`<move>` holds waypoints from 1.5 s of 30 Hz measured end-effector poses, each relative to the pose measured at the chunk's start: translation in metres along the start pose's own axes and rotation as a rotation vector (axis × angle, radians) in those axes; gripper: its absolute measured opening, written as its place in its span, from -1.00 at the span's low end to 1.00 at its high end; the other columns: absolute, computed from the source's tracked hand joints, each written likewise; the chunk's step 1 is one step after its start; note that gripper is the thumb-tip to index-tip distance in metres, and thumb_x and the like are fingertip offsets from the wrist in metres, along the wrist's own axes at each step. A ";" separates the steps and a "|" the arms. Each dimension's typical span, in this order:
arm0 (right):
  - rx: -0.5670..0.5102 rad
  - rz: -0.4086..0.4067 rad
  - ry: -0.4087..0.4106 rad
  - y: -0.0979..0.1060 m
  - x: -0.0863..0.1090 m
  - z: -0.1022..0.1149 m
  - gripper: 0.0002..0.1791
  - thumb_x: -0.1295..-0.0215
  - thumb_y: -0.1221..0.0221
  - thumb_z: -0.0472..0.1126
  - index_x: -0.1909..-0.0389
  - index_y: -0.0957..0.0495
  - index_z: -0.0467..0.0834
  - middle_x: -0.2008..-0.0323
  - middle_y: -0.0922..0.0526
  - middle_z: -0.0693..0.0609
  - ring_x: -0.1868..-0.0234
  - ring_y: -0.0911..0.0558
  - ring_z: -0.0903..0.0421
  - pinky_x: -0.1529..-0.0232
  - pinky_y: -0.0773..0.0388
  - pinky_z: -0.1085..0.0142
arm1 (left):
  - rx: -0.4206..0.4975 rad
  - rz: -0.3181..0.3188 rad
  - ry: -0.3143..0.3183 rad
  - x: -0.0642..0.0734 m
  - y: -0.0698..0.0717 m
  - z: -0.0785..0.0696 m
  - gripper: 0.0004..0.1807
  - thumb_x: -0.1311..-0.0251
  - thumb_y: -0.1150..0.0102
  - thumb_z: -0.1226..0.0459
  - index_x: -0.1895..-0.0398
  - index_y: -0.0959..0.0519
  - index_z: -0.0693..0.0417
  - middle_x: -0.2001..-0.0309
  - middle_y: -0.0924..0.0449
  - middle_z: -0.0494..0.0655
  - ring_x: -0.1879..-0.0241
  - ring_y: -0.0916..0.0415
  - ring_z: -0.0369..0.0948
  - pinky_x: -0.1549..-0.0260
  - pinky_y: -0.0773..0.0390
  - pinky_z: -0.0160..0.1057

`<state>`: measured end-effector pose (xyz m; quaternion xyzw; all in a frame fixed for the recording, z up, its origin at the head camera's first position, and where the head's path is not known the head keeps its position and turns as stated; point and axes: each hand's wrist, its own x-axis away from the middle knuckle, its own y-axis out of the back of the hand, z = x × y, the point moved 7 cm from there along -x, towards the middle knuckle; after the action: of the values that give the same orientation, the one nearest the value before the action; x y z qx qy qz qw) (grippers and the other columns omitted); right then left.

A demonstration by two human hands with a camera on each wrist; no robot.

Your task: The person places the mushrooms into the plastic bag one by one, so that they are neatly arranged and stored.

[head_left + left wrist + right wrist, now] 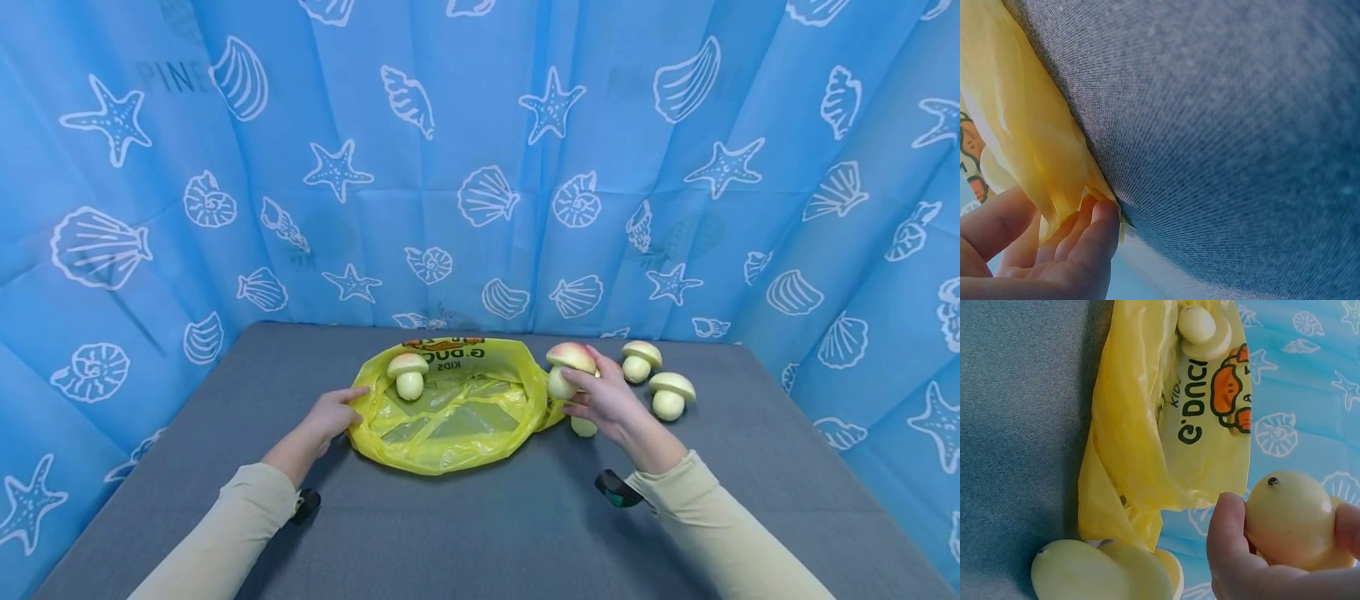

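Note:
A yellow plastic bag (442, 457) lies on the table with its mouth spread wide and printed lettering on its far wall. Inside it, toward the left, is a toy mushroom (409, 383) with a pale stem. My left hand (327, 423) pinches the bag's left rim, thumb on one side and fingers on the other. By the bag's right rim, my right hand (613, 402) holds another mushroom (570, 358) with a reddish cap, raised above the table. In the right wrist view its rounded pale stem end (1288, 506) shows between thumb and fingers.
More mushrooms stand to the right: one (642, 360) at the back, one (671, 395) nearer, and one (584, 426) partly hidden below my right hand. Grey cloth covers the table (450, 533). A blue curtain (480, 167) with shell prints hangs behind it.

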<state>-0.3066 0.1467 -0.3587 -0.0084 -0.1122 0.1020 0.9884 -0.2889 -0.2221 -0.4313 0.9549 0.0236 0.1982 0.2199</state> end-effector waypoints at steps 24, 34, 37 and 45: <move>-0.029 -0.012 -0.050 -0.040 -0.018 -0.006 -0.36 -0.45 0.01 -0.21 -0.46 -0.02 -0.26 -0.11 -0.37 -0.20 0.16 -0.51 0.06 -0.14 -0.38 -0.09 | -0.006 -0.012 -0.041 0.002 -0.001 -0.002 -0.31 -0.19 0.18 0.61 -0.46 -0.18 0.24 -0.46 0.07 0.39 -0.43 0.12 0.24 -0.29 -0.18 0.13; -0.028 0.000 -0.079 -0.050 -0.022 -0.003 -0.33 -0.45 -0.01 -0.20 -0.47 0.01 -0.25 -0.04 -0.42 -0.16 0.14 -0.52 0.03 -0.13 -0.39 -0.07 | 0.011 -0.006 -0.032 0.001 -0.002 -0.001 -0.31 -0.19 0.18 0.62 -0.46 -0.17 0.24 -0.46 0.08 0.38 -0.43 0.13 0.23 -0.29 -0.18 0.13; -0.027 -0.011 -0.095 -0.053 -0.024 -0.003 -0.32 -0.43 -0.04 -0.20 -0.46 -0.01 -0.27 -0.03 -0.43 -0.15 0.12 -0.51 0.02 -0.17 -0.36 -0.10 | 0.010 -0.005 -0.030 0.001 -0.001 -0.002 -0.30 -0.19 0.18 0.62 -0.46 -0.17 0.23 -0.46 0.08 0.37 -0.44 0.14 0.23 -0.30 -0.18 0.13; 0.026 -0.019 -0.120 -0.060 -0.029 -0.005 -0.36 -0.38 -0.10 -0.21 -0.37 -0.11 -0.33 0.19 -0.51 -0.03 0.27 -0.50 0.09 -0.13 -0.38 -0.07 | 0.009 0.006 -0.050 0.002 -0.002 -0.002 -0.31 -0.21 0.19 0.62 -0.46 -0.16 0.24 -0.46 0.09 0.39 -0.43 0.14 0.24 -0.30 -0.17 0.15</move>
<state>-0.3208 0.0818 -0.3672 0.0115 -0.1700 0.0946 0.9808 -0.2879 -0.2196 -0.4298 0.9606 0.0163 0.1746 0.2155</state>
